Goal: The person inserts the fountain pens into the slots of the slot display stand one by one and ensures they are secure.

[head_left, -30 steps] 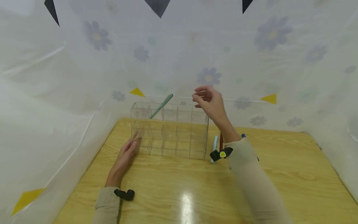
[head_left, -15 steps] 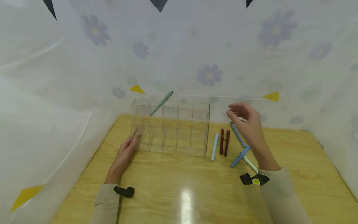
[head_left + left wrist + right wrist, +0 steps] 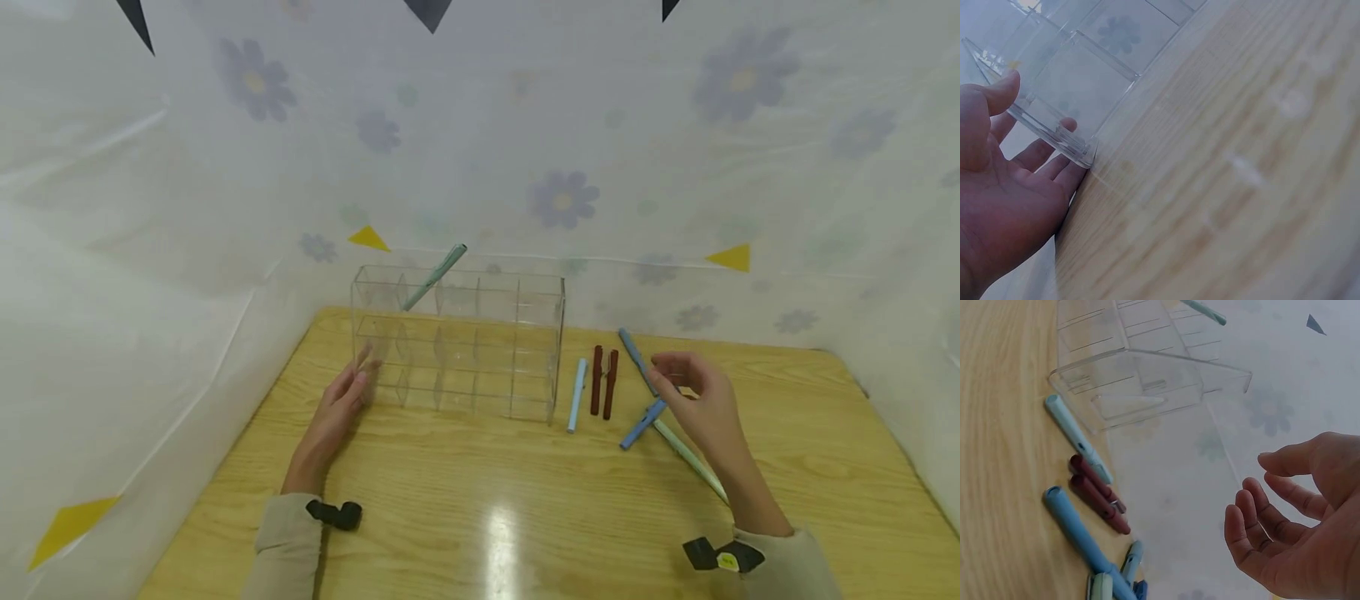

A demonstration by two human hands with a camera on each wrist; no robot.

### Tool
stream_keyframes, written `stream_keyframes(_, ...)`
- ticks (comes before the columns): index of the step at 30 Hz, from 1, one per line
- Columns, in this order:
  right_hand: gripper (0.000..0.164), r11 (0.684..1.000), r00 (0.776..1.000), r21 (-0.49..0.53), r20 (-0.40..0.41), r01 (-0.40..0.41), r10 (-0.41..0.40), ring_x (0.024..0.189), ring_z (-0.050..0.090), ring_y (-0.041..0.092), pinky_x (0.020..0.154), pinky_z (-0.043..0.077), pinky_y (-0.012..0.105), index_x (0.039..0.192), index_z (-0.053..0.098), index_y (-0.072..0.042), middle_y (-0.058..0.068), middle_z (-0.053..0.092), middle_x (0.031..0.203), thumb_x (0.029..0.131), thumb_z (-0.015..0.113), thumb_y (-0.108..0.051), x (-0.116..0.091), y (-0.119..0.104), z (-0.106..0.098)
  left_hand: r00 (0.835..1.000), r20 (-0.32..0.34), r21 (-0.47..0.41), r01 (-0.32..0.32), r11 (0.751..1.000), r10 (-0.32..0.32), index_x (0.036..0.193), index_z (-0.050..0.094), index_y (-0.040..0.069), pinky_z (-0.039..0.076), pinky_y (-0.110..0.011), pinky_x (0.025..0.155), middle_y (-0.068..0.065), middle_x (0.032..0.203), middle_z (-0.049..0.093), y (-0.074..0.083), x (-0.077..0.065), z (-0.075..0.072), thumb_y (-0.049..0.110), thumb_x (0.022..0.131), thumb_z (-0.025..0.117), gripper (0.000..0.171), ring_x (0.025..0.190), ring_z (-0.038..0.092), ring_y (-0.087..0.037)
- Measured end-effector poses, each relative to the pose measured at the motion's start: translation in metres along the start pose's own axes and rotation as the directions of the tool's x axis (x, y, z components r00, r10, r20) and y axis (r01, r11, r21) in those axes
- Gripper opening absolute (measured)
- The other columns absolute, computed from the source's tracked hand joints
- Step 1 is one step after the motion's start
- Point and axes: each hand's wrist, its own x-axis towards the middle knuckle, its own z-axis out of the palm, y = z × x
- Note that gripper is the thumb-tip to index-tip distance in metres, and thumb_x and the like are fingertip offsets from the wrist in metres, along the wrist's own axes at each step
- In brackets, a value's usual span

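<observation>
A clear plastic organizer with rows of compartments stands on the table. My left hand rests against its left end, fingers extended; in the left wrist view the fingers show behind the clear side edge. A sage-green pen leans slantwise in a top compartment. My right hand hovers with loosely bent fingers and nothing in them, near a blue pen and a grey-blue pen. A pale green pen lies partly beneath the blue one.
Between organizer and right hand lie a light blue pen and two dark red pens, roughly parallel. A wood-grain table carries everything. Behind it hangs a pale flowered curtain, close to the organizer's back.
My right hand has moved from above the organizer's right end rightward and down to the loose pens. The left hand and the sage-green pen stay put.
</observation>
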Motion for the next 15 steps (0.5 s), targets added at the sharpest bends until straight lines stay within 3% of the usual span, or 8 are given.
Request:
stream_keyframes(5, 0.024, 0.998, 1.0, -0.056, -0.002, -0.023, 0.023, 0.09, 0.063, 0.008, 0.072, 0.051, 0.017, 0.121, 0.066, 0.003, 0.012, 0.066, 0.106, 0.1, 0.068, -0.01, -0.018, 0.02, -0.005, 1.0, 0.013, -0.002, 0.009, 1.0, -0.009, 0.164, 0.027, 0.028, 0.037, -0.022, 0.096, -0.017, 0.161, 0.038, -0.002, 0.0, -0.001, 0.034, 0.113, 0.038, 0.052, 0.14, 0.035, -0.027)
stream_keyframes(10, 0.024, 0.996, 0.999, -0.083, -0.017, -0.032, 0.03, 0.089, 0.062, 0.004, 0.076, 0.048, 0.013, 0.119, 0.067, 0.005, 0.016, 0.068, 0.102, 0.097, 0.071, -0.003, -0.033, 0.038, -0.008, 1.0, 0.023, 0.01, 0.012, 1.0, -0.012, 0.165, 0.026, 0.029, 0.034, -0.025, 0.104, -0.016, 0.162, 0.037, -0.001, -0.001, -0.002, 0.036, 0.113, 0.037, 0.053, 0.15, 0.025, -0.029)
stream_keyframes(15, 0.025, 0.989, 0.998, -0.132, -0.01, -0.067, 0.067, 0.088, 0.061, -0.001, 0.077, 0.046, 0.011, 0.119, 0.067, 0.004, 0.018, 0.069, 0.102, 0.095, 0.073, -0.002, -0.041, 0.051, -0.012, 1.0, 0.01, 0.017, 0.007, 1.0, -0.007, 0.164, 0.027, 0.029, 0.037, -0.024, 0.091, -0.018, 0.161, 0.038, 0.0, -0.002, -0.002, 0.036, 0.113, 0.038, 0.053, 0.137, 0.035, -0.028)
